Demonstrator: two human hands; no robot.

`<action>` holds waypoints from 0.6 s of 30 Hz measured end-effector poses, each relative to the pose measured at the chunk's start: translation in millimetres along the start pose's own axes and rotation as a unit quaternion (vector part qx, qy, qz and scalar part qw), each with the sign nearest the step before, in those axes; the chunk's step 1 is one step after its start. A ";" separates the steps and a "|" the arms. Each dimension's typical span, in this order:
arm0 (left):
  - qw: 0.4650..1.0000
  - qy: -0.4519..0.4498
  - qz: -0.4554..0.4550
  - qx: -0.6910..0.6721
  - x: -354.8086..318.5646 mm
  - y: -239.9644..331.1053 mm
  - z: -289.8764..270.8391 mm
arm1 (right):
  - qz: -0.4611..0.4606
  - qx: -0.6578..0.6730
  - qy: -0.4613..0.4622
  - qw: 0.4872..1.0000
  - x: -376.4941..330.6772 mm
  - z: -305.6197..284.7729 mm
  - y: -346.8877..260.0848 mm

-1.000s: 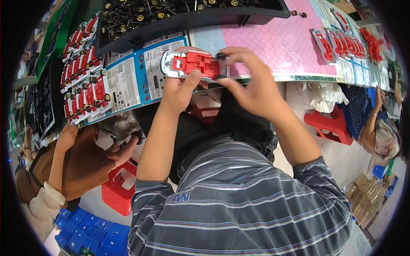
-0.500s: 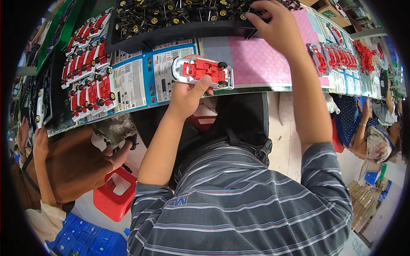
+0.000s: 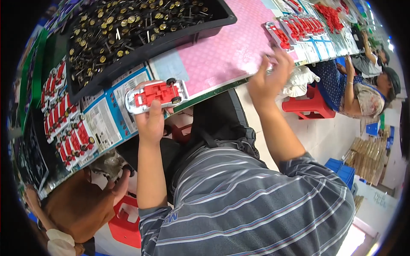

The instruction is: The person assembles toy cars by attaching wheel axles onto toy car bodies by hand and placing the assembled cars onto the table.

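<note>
My left hand (image 3: 150, 121) grips an upturned toy car (image 3: 156, 94), red underside up in a silvery body with a black wheel at one end, just over the bench's front edge. My right hand (image 3: 268, 79) hangs blurred above the pink mat (image 3: 222, 51), fingers partly curled. Whether something small sits between them I cannot tell. It is a short way from a row of red toy car parts (image 3: 299, 26) at the far right. Behind the car stands a black tray (image 3: 128, 32) full of several gold-hubbed wheel axles.
Rows of red toy chassis (image 3: 64, 115) lie on printed sheets at the left. A person in brown (image 3: 77, 205) sits at my left by a red stool (image 3: 124, 222). Other workers (image 3: 363, 85) sit at the right near another red stool (image 3: 309, 104); blue crates (image 3: 341, 170) stand on the floor.
My right hand left the black tray and swung right and down over the pink mat. The left hand kept hold of the toy car, which stayed near the bench edge.
</note>
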State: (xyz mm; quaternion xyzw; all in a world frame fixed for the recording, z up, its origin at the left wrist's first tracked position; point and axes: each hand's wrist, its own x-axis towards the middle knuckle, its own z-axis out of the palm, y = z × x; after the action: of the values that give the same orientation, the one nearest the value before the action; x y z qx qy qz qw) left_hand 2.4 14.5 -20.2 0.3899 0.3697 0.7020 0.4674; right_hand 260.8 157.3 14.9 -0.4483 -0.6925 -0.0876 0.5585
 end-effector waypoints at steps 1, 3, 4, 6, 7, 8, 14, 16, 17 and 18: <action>1.000 -0.005 0.002 0.007 3.2 -2.8 1.9 | 0.020 -0.093 0.021 0.995 -21.7 -12.1 34.5; 1.000 -0.015 -0.014 0.018 5.7 -5.9 3.6 | 0.037 -0.149 -0.064 0.986 -35.7 -24.0 101.6; 1.000 0.009 0.002 -0.013 7.9 -2.7 11.9 | 0.064 -0.137 -0.103 0.983 -37.2 -26.2 119.0; 1.000 0.020 -0.006 -0.005 10.3 -1.2 12.5 | 0.076 -0.071 -0.104 0.989 -35.5 -22.8 124.0; 1.000 0.026 -0.008 -0.001 11.9 0.1 11.4 | 0.077 -0.047 -0.103 0.991 -36.4 -21.5 123.8; 1.000 0.024 -0.010 0.006 11.9 -1.7 7.3 | 0.056 -0.039 -0.091 0.994 -36.8 -22.5 122.5; 0.999 0.035 -0.021 -0.015 7.5 -3.8 5.6 | 0.064 0.074 -0.107 0.989 -9.2 -24.8 72.5; 0.999 0.044 -0.015 -0.021 6.9 -4.5 8.6 | 0.024 0.116 -0.132 0.984 20.3 -0.1 82.1; 0.999 0.043 -0.011 -0.019 6.7 -5.4 8.6 | -0.023 0.105 -0.124 0.986 39.7 15.6 88.2; 0.999 0.037 -0.005 -0.021 7.8 -5.6 10.3 | -0.013 0.087 -0.137 0.987 58.3 28.8 99.3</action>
State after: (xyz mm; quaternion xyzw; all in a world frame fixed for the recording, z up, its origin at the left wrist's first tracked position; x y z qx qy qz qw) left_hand 11.7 25.1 -19.2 0.3516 0.3744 0.7211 0.4650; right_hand 313.7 263.6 16.5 -0.3967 -0.7730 0.0283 0.4943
